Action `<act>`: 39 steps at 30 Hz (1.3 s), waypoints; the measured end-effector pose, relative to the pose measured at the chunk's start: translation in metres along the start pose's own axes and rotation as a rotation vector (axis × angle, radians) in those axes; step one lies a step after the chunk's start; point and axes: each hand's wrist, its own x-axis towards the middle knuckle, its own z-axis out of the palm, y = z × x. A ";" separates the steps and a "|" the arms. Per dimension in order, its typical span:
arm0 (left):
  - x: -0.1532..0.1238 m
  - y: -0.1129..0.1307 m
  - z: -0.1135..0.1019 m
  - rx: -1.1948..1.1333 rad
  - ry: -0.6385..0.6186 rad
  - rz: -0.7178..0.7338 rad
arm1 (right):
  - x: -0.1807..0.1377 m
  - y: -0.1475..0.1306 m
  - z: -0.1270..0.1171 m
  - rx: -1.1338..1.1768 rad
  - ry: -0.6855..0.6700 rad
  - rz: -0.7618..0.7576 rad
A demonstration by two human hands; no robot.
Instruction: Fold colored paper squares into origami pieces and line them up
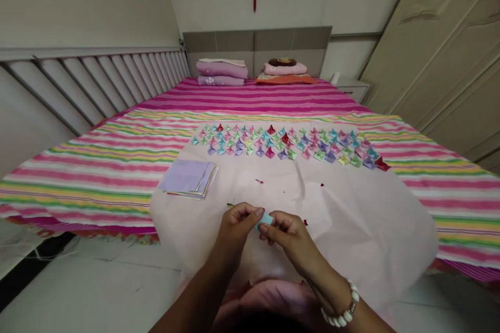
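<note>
My left hand [238, 225] and my right hand [288, 234] meet over a pale pink sheet [351, 208] spread on the bed's near edge. Both pinch a small light-blue piece of folded paper [265, 218] between thumbs and fingertips. A white bead bracelet [344, 309] circles my right wrist. To the left lies a stack of square coloured papers [188, 178], lilac on top. Farther away, several small folded paper shapes [285, 144] in many colours sit in rows across the sheet.
The bed has a striped pink, green and yellow cover [97, 166]. Folded blankets [222, 72] and a pillow [284, 70] lie at the headboard. A slatted rail [97, 83] runs along the left; wardrobe doors [441, 52] stand right. Tiny red paper scraps [259, 181] dot the sheet.
</note>
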 end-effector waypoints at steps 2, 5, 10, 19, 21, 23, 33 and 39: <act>0.001 0.001 -0.002 0.023 0.007 -0.025 | 0.000 0.001 -0.001 0.018 0.035 0.014; 0.000 0.003 -0.005 0.056 0.024 -0.018 | 0.001 0.002 -0.003 0.063 0.106 0.013; -0.004 0.005 -0.006 0.148 0.040 0.058 | 0.001 -0.001 -0.004 0.140 0.148 0.000; -0.005 0.008 -0.007 0.154 0.005 0.057 | -0.005 -0.009 -0.003 0.085 0.104 -0.092; -0.005 0.007 -0.008 0.159 0.010 0.058 | -0.006 -0.009 -0.005 0.073 0.092 -0.092; -0.005 0.006 -0.009 0.158 0.012 0.061 | -0.006 -0.009 -0.006 0.056 0.081 -0.095; -0.004 0.005 -0.015 0.200 -0.034 0.062 | -0.003 -0.011 -0.006 0.146 0.102 -0.060; -0.002 0.006 -0.016 0.203 -0.088 0.041 | -0.003 -0.014 -0.007 0.114 0.079 -0.037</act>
